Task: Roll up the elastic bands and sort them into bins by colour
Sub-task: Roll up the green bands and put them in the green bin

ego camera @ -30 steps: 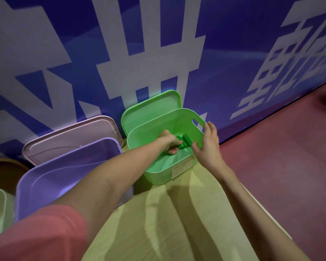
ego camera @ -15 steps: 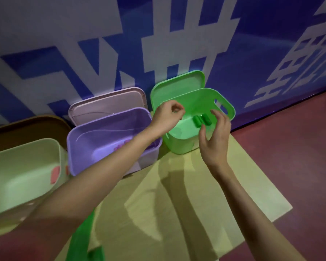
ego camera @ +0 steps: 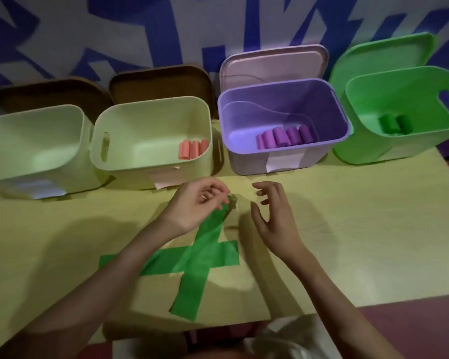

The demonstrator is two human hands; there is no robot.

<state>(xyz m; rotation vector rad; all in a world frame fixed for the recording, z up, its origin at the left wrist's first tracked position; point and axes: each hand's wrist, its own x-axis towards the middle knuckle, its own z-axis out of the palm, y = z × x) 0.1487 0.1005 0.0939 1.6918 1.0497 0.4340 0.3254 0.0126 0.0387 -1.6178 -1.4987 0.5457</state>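
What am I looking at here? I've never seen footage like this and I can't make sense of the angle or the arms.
There is no machine: these are a person's two bare arms, filmed by a wide-angle camera worn on their head, looking forward and down. That is why the arms enter from the bottom edge.

On the table stand four open bins in a row. The leftmost bin shows nothing inside; the next bin holds pink rolls, the purple bin purple rolls, the green bin green rolls.

Two flat green bands lie crossed on the table. The left hand pinches the far end of one, lifting it. The right hand hovers beside it, fingers relaxed, holding nothing.
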